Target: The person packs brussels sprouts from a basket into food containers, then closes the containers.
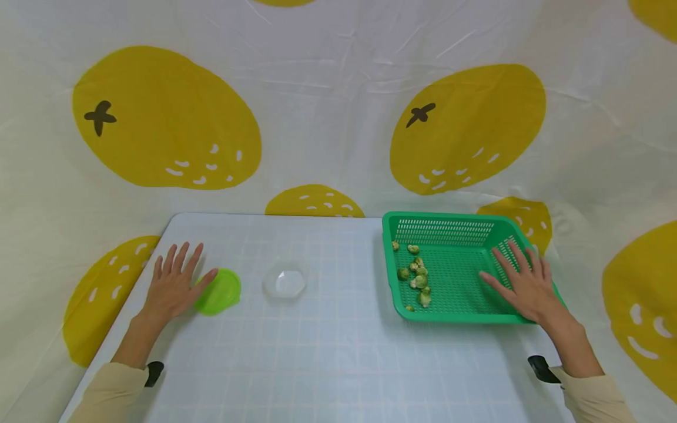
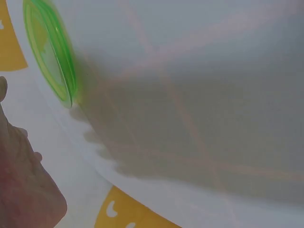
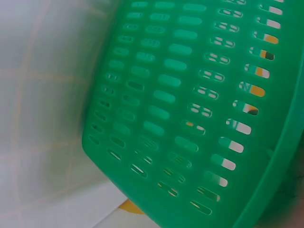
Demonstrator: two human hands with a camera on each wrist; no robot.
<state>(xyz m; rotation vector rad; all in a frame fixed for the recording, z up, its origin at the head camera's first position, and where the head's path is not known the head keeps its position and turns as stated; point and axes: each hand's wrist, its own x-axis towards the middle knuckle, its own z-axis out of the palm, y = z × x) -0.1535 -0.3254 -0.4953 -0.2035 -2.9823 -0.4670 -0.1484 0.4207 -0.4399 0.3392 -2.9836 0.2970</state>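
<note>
My left hand (image 1: pixel 173 289) is spread flat with straight fingers, its thumb overlapping a bright green round lid (image 1: pixel 223 294) in the head view. In the left wrist view that lid (image 2: pixel 52 52) lies on the table beyond the hand's shadow. To its right stands a small clear bowl (image 1: pixel 284 282). Over the right end of a green plastic basket (image 1: pixel 455 318) hovers my right hand (image 1: pixel 531 288), fingers spread and holding nothing. Several small Brussels sprouts (image 1: pixel 421 281) lie along the basket's left side. The right wrist view is mostly filled by the slotted basket wall (image 3: pixel 161 114).
A white table (image 1: pixel 296 364) with a faint grid carries everything. Its back edge meets a white sheet (image 1: pixel 328 117) printed with large yellow fruit, which hangs behind and around the sides.
</note>
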